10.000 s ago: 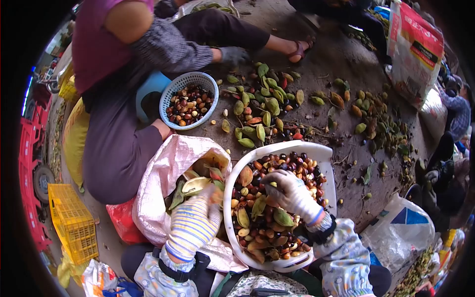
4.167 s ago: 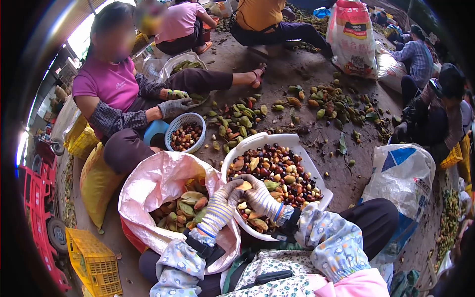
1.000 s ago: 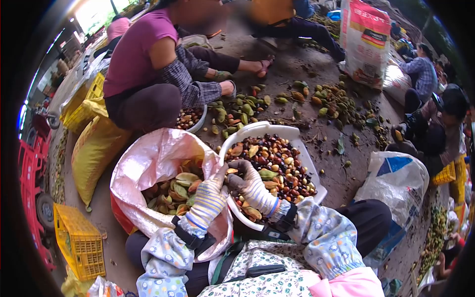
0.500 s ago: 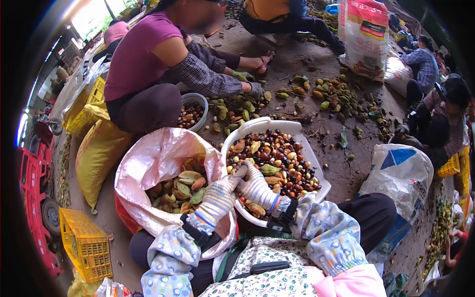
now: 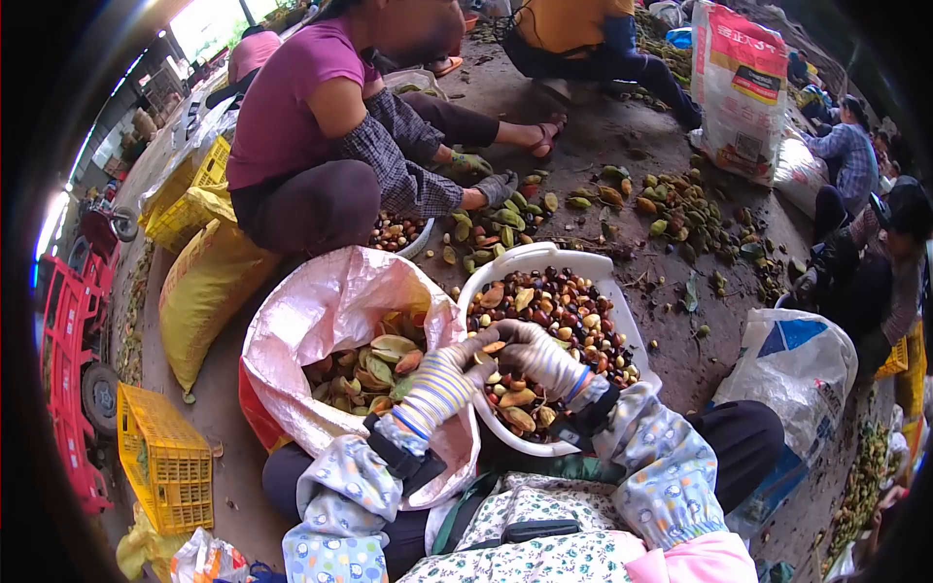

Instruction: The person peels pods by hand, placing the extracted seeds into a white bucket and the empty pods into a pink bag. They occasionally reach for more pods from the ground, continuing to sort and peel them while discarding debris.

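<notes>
My left hand [image 5: 439, 384] and right hand [image 5: 546, 358] bend close together, fingertips nearly meeting; the sack [image 5: 335, 282] gapes at left, the tub [image 5: 544, 256] at right; a pod [image 5: 494, 347] sits between my fingers, which hand grips it I cannot tell; I'd pinch lightly, wrists low.

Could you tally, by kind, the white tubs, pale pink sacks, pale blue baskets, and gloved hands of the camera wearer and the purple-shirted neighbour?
White tub: 1
Pale pink sack: 1
Pale blue basket: 1
Wearer's left hand and right hand: 2
Neighbour's hands: 2
Total: 7
</notes>
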Available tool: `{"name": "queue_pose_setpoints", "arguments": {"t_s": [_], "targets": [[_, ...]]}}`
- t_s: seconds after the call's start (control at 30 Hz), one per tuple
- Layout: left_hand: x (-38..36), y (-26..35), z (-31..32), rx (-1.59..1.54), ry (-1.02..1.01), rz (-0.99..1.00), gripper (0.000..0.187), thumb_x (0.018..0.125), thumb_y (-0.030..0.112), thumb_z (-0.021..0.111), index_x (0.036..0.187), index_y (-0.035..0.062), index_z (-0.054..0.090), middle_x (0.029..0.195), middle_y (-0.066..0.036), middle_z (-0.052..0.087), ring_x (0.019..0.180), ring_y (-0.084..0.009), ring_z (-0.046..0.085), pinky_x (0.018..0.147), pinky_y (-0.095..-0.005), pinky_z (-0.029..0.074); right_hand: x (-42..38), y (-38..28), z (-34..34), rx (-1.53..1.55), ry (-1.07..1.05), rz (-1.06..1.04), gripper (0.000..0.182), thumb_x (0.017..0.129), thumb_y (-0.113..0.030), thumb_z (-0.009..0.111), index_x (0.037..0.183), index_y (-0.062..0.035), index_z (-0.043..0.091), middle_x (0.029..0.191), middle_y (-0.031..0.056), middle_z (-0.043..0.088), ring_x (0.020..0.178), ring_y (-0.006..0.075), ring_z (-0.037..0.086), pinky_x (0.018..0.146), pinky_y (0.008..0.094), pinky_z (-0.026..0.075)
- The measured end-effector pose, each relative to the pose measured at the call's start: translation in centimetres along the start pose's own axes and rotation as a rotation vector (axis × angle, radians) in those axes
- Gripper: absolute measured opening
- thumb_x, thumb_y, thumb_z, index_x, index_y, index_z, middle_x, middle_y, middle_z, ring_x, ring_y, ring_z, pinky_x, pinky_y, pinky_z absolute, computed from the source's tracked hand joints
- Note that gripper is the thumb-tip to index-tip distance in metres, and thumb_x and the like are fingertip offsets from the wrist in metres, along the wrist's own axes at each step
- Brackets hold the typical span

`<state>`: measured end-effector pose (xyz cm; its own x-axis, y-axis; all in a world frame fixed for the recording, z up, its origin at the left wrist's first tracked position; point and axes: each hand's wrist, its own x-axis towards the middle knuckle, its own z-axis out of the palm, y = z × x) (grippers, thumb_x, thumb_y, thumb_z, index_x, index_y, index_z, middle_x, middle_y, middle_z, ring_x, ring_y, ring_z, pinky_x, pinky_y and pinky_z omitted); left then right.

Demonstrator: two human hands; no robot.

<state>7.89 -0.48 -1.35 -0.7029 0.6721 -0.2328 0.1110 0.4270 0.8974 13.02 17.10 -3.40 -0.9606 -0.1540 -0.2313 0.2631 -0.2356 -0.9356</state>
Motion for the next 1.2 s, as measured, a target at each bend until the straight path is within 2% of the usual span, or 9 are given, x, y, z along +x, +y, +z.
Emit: {"name": "queue_pose_setpoints", "arguments": {"t_s": [0.13, 0.17, 0.33, 0.5, 0.57, 0.7, 0.87, 0.97, 1.2], "targets": [[-0.4, 1.1, -4.0, 0.112, 0.177, 0.055, 0.034, 0.084, 0.015, 0.064, 0.116, 0.0039, 0.057, 0.096, -0.006, 0.064, 0.081, -0.0096, 0.057, 0.075, -0.0238, 0.048, 0.8, 0.6, -2.2, 0.222, 0.074, 0.041, 0.037, 0.084, -0.013, 0.057, 0.12, -0.01, 0.053, 0.091, -0.0012, 0.059, 0.076, 0.009, 0.058, 0.064, 0.0248, 0.051], [-0.3, -0.3, -5.3, 0.237, 0.202, -0.048, 0.04, 0.084, 0.031, 0.062, 0.115, 0.0078, 0.058, 0.097, -0.018, 0.065, 0.089, -0.0328, 0.063, 0.081, -0.037, 0.048, 1.0, 0.5, -2.4, 0.289, 0.06, 0.077, 0.038, 0.086, -0.021, 0.06, 0.122, -0.011, 0.052, 0.098, 0.0004, 0.059, 0.081, 0.0102, 0.058, 0.067, 0.0284, 0.052], [-2.2, 1.7, -9.8, 0.788, 0.292, -0.277, 0.043, 0.085, 0.027, 0.058, 0.124, 0.0113, 0.051, 0.104, -0.02, 0.062, 0.097, -0.0388, 0.058, 0.085, -0.0428, 0.046, 1.3, 0.9, -2.8, 0.511, 0.083, 0.17, 0.043, 0.088, -0.034, 0.06, 0.123, -0.0101, 0.051, 0.109, 0.0029, 0.057, 0.084, 0.0119, 0.057, 0.071, 0.0285, 0.05], [-2.1, 0.3, -9.5, 0.752, 0.477, 0.108, 0.037, 0.086, 0.018, 0.057, 0.121, 0.0064, 0.052, 0.1, -0.019, 0.063, 0.091, -0.0357, 0.062, 0.082, -0.0398, 0.048, 3.9, 4.0, -6.5, -0.44, 0.327, -0.248, 0.022, 0.087, -0.012, 0.057, 0.109, -0.0097, 0.062, 0.096, 0.0101, 0.064, 0.086, 0.0232, 0.062, 0.078, 0.0332, 0.049], [-2.0, 2.1, -8.4, 0.552, 0.36, 0.061, 0.034, 0.086, 0.015, 0.057, 0.118, 0.0051, 0.055, 0.099, -0.018, 0.063, 0.089, -0.032, 0.063, 0.081, -0.0373, 0.049, 4.4, 3.5, -7.7, -0.967, 0.484, -0.31, 0.022, 0.085, 0.0, 0.056, 0.107, -0.0018, 0.061, 0.096, 0.0025, 0.063, 0.084, 0.0106, 0.056, 0.073, 0.0244, 0.047], [-1.4, 2.5, -6.0, 0.509, 0.217, 0.154, 0.033, 0.085, 0.016, 0.058, 0.115, 0.003, 0.058, 0.098, -0.017, 0.065, 0.089, -0.0288, 0.064, 0.08, -0.0343, 0.049, 5.4, 2.8, -7.3, -1.312, 0.433, -0.044, 0.058, 0.069, 0.007, 0.056, 0.118, -0.0225, 0.057, 0.123, 0.0143, 0.052, 0.108, 0.0367, 0.051, 0.092, 0.0419, 0.044], [-0.8, 2.1, -4.2, 0.326, 0.105, 0.15, 0.031, 0.086, 0.022, 0.06, 0.112, 0.0059, 0.06, 0.098, -0.02, 0.064, 0.092, -0.0347, 0.062, 0.081, -0.0385, 0.048, 7.3, 3.3, -7.8, -1.6, 0.236, 0.15, 0.062, 0.068, -0.002, 0.066, 0.123, -0.0263, 0.053, 0.129, 0.0117, 0.049, 0.113, 0.0348, 0.051, 0.095, 0.0432, 0.043], [-0.4, 2.2, -3.6, 0.27, 0.065, 0.069, 0.038, 0.085, 0.023, 0.061, 0.118, 0.0048, 0.055, 0.098, -0.017, 0.065, 0.093, -0.0306, 0.063, 0.081, -0.0361, 0.048, 6.7, 3.1, -8.7, -1.298, 0.33, 0.029, 0.049, 0.066, -0.007, 0.07, 0.112, -0.0239, 0.061, 0.111, 0.0113, 0.062, 0.099, 0.0359, 0.059, 0.085, 0.0447, 0.047], [-0.1, 3.7, -1.9, -0.024, 0.041, -0.123, 0.079, 0.079, 0.024, 0.07, 0.141, 0.0076, 0.023, 0.123, -0.019, 0.051, 0.101, -0.0241, 0.061, 0.086, -0.0347, 0.048, 2.9, -2.6, -1.2, 0.053, 0.178, -0.054, 0.027, 0.085, -0.026, 0.067, 0.098, -0.0024, 0.063, 0.078, -0.0027, 0.06, 0.064, 0.0043, 0.049, 0.056, 0.02, 0.04]]}}
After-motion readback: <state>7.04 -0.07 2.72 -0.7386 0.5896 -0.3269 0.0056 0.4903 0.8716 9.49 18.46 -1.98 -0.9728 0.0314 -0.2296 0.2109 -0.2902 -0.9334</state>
